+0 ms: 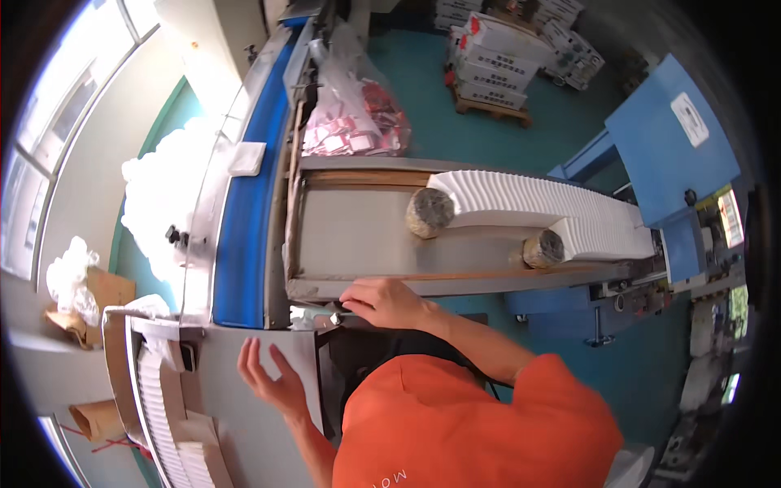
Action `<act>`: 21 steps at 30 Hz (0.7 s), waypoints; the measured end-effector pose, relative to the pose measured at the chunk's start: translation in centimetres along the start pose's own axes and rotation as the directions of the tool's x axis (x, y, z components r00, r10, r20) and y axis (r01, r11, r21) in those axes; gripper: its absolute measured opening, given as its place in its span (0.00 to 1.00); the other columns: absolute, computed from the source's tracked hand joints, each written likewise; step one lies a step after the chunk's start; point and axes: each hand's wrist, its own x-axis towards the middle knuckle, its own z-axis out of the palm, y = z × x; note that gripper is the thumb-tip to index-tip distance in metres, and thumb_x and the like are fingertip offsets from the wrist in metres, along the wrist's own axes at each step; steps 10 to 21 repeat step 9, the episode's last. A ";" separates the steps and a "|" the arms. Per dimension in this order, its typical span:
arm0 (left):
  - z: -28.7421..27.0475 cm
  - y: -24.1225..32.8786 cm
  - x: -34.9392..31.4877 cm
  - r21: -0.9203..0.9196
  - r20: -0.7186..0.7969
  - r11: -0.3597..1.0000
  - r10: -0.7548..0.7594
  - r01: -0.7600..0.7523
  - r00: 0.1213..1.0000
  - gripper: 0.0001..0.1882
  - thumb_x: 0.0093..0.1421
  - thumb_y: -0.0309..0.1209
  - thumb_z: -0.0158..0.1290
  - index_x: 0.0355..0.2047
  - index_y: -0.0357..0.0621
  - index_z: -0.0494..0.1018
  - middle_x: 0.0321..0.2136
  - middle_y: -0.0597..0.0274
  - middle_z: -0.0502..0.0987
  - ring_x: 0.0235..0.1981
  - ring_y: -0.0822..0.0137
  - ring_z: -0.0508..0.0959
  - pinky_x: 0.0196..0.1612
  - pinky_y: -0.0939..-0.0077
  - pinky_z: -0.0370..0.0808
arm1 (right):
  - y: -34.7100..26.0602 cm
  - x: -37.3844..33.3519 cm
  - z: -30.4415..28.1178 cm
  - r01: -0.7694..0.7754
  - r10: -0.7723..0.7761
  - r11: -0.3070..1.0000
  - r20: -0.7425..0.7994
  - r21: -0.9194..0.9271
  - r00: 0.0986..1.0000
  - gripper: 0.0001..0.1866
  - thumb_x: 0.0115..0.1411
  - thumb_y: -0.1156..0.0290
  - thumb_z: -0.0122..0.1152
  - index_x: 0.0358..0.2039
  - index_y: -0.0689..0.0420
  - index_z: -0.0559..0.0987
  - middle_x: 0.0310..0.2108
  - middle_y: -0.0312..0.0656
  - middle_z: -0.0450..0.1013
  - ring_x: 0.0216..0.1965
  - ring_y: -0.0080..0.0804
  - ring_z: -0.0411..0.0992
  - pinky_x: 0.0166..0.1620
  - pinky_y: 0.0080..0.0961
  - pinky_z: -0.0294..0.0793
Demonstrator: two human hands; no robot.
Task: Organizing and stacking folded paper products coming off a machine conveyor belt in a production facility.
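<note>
My left hand [275, 382] is held over a grey metal table top [268, 354], fingers spread and nothing in them. My right hand [382, 303] is at the near rim of a long metal tray [350, 236], its fingers curled by the corner; what they hold, if anything, is hidden. Just beside those fingertips is a small metal fitting [336, 319]. On the tray, a long row of white folded packs [521, 195] and a shorter row [602, 237] stand on edge. A tape-wrapped round block [429, 213] and a smaller one [543, 248] press against their left ends.
A blue conveyor belt [252, 203] runs away at left, a white pad [247, 159] at its side. Beyond the tray sits a clear bag of red-and-white packets [354, 126]. Stacked cartons [496, 65] stand on a pallet; a blue machine [671, 138] is at right.
</note>
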 end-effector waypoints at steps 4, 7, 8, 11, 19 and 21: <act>10.2 12.5 3.4 -0.371 0.516 0.853 0.518 -0.367 0.682 0.27 0.52 0.25 0.62 0.53 0.41 0.69 0.58 0.50 0.66 0.58 0.47 0.66 0.57 0.55 0.66 | 6.9 -5.0 -15.6 -0.345 0.267 0.932 -0.438 -0.109 0.859 0.08 0.59 0.70 0.60 0.36 0.60 0.76 0.31 0.45 0.75 0.30 0.45 0.75 0.33 0.34 0.75; 17.7 17.5 4.9 -0.411 0.604 0.875 0.471 -0.256 0.643 0.39 0.47 0.31 0.66 0.58 0.40 0.61 0.60 0.43 0.61 0.59 0.43 0.64 0.58 0.51 0.63 | 14.3 -12.9 -28.2 -0.682 0.105 0.587 -0.794 -0.436 0.598 0.13 0.56 0.75 0.61 0.41 0.65 0.74 0.38 0.55 0.71 0.44 0.54 0.70 0.45 0.44 0.71; 20.4 18.2 4.9 -0.403 0.635 0.901 0.404 -0.164 0.659 0.43 0.45 0.34 0.68 0.59 0.40 0.59 0.60 0.41 0.60 0.59 0.42 0.63 0.58 0.49 0.63 | 16.6 -16.2 -32.2 -0.767 0.067 0.480 -0.854 -0.426 0.516 0.14 0.55 0.77 0.61 0.42 0.66 0.74 0.37 0.54 0.71 0.42 0.54 0.70 0.44 0.44 0.70; 23.1 17.9 5.1 -0.461 0.665 0.882 0.415 -0.095 0.620 0.49 0.43 0.36 0.69 0.61 0.40 0.54 0.59 0.36 0.59 0.59 0.40 0.62 0.59 0.47 0.62 | 17.1 -17.1 -33.3 -0.779 0.066 0.470 -0.864 -0.415 0.499 0.14 0.55 0.77 0.61 0.42 0.66 0.74 0.37 0.54 0.71 0.42 0.54 0.70 0.44 0.44 0.70; 23.1 17.9 5.1 -0.461 0.665 0.882 0.415 -0.095 0.620 0.49 0.43 0.36 0.69 0.61 0.40 0.54 0.59 0.36 0.59 0.59 0.40 0.62 0.59 0.47 0.62 | 17.1 -17.1 -33.3 -0.779 0.066 0.470 -0.864 -0.415 0.499 0.14 0.55 0.77 0.61 0.42 0.66 0.74 0.37 0.54 0.71 0.42 0.54 0.70 0.44 0.44 0.70; 23.1 17.9 5.1 -0.461 0.665 0.882 0.415 -0.095 0.620 0.49 0.43 0.36 0.69 0.61 0.40 0.54 0.59 0.36 0.59 0.59 0.40 0.62 0.59 0.47 0.62 | 17.1 -17.1 -33.3 -0.779 0.066 0.470 -0.864 -0.415 0.499 0.14 0.55 0.77 0.61 0.42 0.66 0.74 0.37 0.54 0.71 0.42 0.54 0.70 0.44 0.44 0.70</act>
